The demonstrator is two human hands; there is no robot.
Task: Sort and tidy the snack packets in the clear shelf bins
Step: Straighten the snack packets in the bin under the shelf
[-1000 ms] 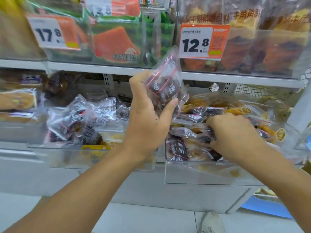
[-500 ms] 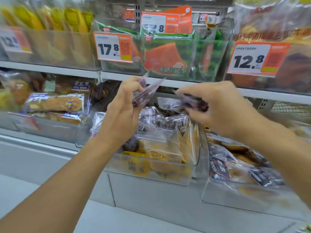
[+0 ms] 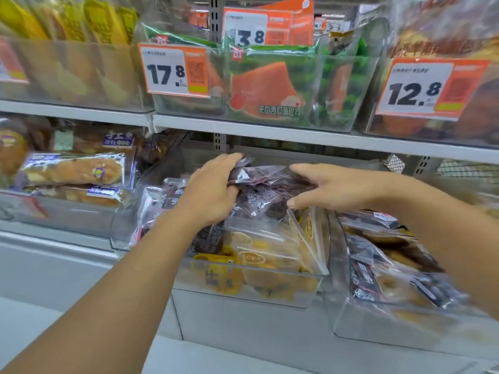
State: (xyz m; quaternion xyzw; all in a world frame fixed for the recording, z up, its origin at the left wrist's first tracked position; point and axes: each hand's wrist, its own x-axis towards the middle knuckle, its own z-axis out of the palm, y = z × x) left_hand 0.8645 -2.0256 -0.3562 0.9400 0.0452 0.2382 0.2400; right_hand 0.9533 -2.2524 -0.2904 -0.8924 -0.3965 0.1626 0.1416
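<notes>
Hands reach over the middle clear bin (image 3: 243, 282) on the lower shelf, both arms stretched forward from the bottom corners of the view. The left hand (image 3: 209, 193) is seen from the back, its fingers curled down over the near edge of a dark packet (image 3: 256, 175) that lies on top of the heap at the rear of the bin; it grips that packet, thumb side hidden behind the wrapper. The right hand (image 3: 332, 186) is spread and grasps nothing: fingers straight and pointing left, thumb below, fingertips close to the dark packets, though contact cannot be told for sure. The right forearm is blurred and cut off at the right edge.

More dark packets sit under the held one, their print too smeared to read. In the front of the same bin stand yellow packets (image 3: 267, 252), upright and leaning left. The right bin (image 3: 383, 325) holds a mix of dark and yellow packets, heavily blurred. To the left, bread loaves (image 3: 73, 170) in clear wrap lie in another bin.

On the upper shelf (image 3: 270, 133), bins carry orange price tags reading 17.8 (image 3: 174, 71) and 12.8 (image 3: 421, 90); a third tag (image 3: 251, 31) behind is partly covered, so only "3.8" shows. Watermelon-print packets (image 3: 267, 87) stand between them. The far left tag is cut off by the frame.
</notes>
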